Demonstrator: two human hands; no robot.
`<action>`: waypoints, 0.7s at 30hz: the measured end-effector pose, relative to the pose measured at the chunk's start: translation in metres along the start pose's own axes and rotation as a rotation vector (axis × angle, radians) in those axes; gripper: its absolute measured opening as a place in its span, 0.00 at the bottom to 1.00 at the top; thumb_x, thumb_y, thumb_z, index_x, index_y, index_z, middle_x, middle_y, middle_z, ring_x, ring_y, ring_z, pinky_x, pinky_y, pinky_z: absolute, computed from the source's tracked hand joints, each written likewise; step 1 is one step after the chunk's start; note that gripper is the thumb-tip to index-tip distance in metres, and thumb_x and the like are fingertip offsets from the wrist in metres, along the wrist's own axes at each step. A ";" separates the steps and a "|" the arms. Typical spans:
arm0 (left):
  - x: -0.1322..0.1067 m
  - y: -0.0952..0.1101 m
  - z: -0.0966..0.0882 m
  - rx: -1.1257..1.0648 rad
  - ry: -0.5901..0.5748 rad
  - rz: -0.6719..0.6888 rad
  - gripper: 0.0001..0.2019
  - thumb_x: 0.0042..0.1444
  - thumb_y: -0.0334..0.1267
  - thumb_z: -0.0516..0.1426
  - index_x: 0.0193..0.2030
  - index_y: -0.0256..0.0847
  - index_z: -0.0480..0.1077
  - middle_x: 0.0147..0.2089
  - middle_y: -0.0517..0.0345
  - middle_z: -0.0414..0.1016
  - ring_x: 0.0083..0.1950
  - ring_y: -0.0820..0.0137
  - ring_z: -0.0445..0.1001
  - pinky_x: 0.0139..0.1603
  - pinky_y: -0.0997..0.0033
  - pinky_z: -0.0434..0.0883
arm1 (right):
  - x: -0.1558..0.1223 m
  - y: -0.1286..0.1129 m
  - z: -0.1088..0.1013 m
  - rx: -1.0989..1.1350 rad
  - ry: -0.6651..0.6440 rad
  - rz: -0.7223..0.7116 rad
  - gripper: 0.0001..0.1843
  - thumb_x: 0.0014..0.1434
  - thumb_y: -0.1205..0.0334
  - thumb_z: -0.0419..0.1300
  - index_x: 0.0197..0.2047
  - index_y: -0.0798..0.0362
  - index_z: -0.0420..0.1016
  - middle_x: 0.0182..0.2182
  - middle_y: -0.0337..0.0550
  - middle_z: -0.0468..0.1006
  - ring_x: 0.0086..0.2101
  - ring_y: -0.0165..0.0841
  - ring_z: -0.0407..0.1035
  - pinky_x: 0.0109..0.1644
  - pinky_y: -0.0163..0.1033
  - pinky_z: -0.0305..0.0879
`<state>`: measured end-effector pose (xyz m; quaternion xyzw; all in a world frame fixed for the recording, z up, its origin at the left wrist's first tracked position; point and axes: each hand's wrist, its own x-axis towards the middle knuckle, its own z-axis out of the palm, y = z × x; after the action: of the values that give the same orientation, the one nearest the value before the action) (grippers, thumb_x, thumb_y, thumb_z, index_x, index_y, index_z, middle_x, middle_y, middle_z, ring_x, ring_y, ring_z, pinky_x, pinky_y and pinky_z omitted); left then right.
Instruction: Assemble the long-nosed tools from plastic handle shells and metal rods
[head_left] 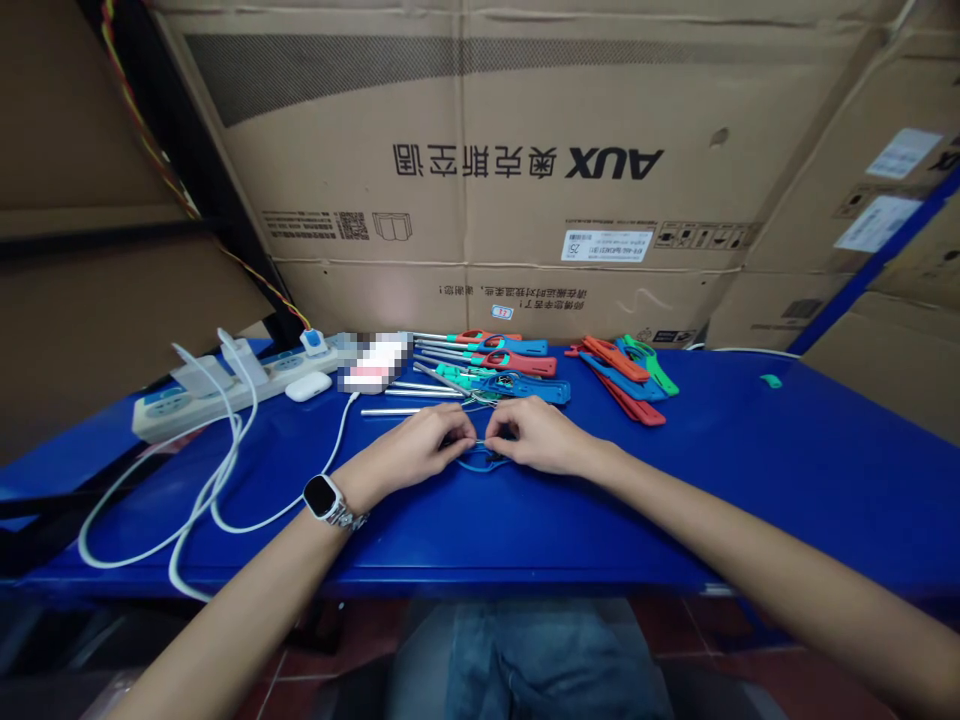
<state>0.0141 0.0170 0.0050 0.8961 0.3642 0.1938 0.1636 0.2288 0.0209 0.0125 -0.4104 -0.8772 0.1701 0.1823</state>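
Observation:
Fingertips closed in a pinch, my left hand (429,438) and my right hand (537,438) meet over the blue table, a small gap between them. A thin wire (481,441) spans that gap, with an end in each pinch. Just below the fingertips lies a blue lighter part (477,464), partly hidden by my hands. Beyond them are long-nosed gas lighters in a heap, among them a red lighter (534,364) and an opened blue lighter handle (544,388) with green parts beside it. A metal tube (390,412) lies near my left hand.
Right of the heap are loose handle shells, including an orange shell (619,358) and a red shell (637,410). A power strip (172,408), white cables (225,450) and a white case (308,387) occupy the left. A cardboard wall (480,100) stands behind; a green piece (770,381) lies right.

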 end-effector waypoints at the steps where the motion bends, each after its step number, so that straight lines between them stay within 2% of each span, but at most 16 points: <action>1: 0.000 0.000 0.000 -0.007 0.001 0.001 0.07 0.64 0.36 0.53 0.39 0.39 0.72 0.37 0.56 0.74 0.34 0.70 0.72 0.36 0.71 0.68 | -0.001 0.001 0.000 0.016 0.006 0.005 0.04 0.58 0.64 0.62 0.34 0.51 0.80 0.33 0.38 0.80 0.32 0.30 0.70 0.34 0.34 0.57; 10: -0.002 0.004 -0.004 0.003 0.008 0.000 0.08 0.64 0.39 0.55 0.39 0.38 0.74 0.36 0.56 0.75 0.33 0.70 0.72 0.36 0.71 0.68 | -0.006 0.001 0.002 -0.004 0.052 0.047 0.04 0.59 0.62 0.63 0.34 0.49 0.80 0.31 0.36 0.77 0.29 0.28 0.67 0.33 0.34 0.54; 15: -0.002 0.002 -0.003 0.010 -0.026 -0.030 0.08 0.64 0.37 0.54 0.39 0.39 0.74 0.35 0.56 0.76 0.35 0.69 0.73 0.37 0.71 0.68 | -0.008 0.004 0.005 0.015 0.066 -0.003 0.06 0.60 0.61 0.61 0.35 0.49 0.80 0.34 0.37 0.78 0.32 0.28 0.69 0.35 0.33 0.56; 21: -0.001 0.002 -0.003 0.051 0.026 0.029 0.08 0.65 0.36 0.52 0.38 0.39 0.72 0.37 0.55 0.74 0.37 0.68 0.73 0.39 0.69 0.69 | -0.013 0.007 0.008 0.037 0.072 -0.043 0.08 0.63 0.61 0.58 0.38 0.50 0.79 0.37 0.39 0.77 0.34 0.29 0.70 0.36 0.33 0.58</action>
<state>0.0133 0.0147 0.0082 0.9026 0.3580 0.1984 0.1332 0.2376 0.0135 -0.0003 -0.3937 -0.8754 0.1675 0.2249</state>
